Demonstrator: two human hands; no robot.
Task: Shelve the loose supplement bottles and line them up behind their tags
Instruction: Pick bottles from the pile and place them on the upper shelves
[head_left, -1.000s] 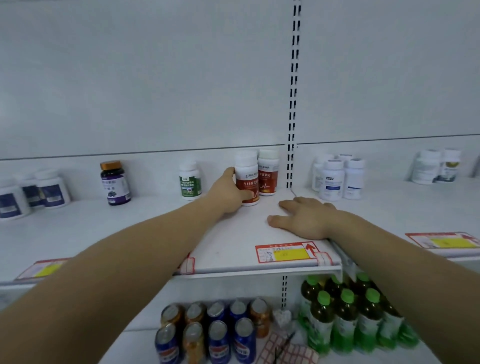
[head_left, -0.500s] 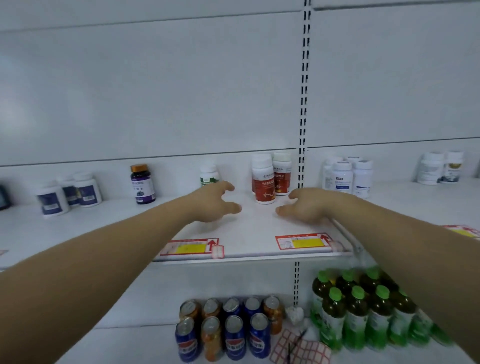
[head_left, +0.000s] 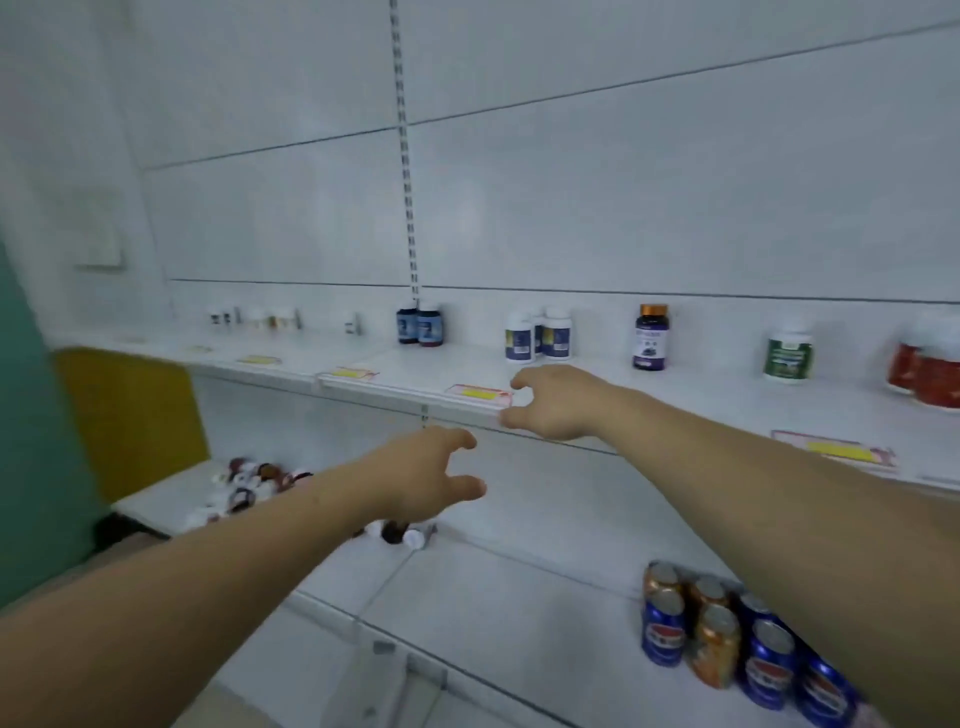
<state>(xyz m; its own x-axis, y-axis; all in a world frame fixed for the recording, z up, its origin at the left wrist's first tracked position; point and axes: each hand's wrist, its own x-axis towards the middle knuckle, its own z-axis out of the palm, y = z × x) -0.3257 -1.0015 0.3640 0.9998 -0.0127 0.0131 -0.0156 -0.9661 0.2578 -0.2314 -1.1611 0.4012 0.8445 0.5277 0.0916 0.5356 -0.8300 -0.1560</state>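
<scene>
Both hands hang in the air with loosely spread fingers and hold nothing. My left hand (head_left: 428, 475) hovers in front of the lower shelf; my right hand (head_left: 553, 402) is at the front lip of the upper shelf (head_left: 701, 405), beside a yellow price tag (head_left: 480, 393). Standing along that shelf are two dark blue bottles (head_left: 421, 326), white bottles with blue labels (head_left: 537, 335), a purple bottle with a gold cap (head_left: 651, 338), a green-labelled bottle (head_left: 788, 355) and red-labelled bottles (head_left: 927, 369). A heap of loose bottles (head_left: 249, 486) lies on the lower shelf at left.
Blue and orange drink cans (head_left: 727, 634) stand on the lower shelf at right. More small bottles (head_left: 254, 318) sit far left on the upper shelf. A yellow and green wall panel (head_left: 124, 426) is at the left. A slotted upright (head_left: 405, 156) splits the back panel.
My view has swung left, so the red-labelled bottles now sit at the far right. Both hands left the shelf by those bottles and moved left, the left one dropping lower.
</scene>
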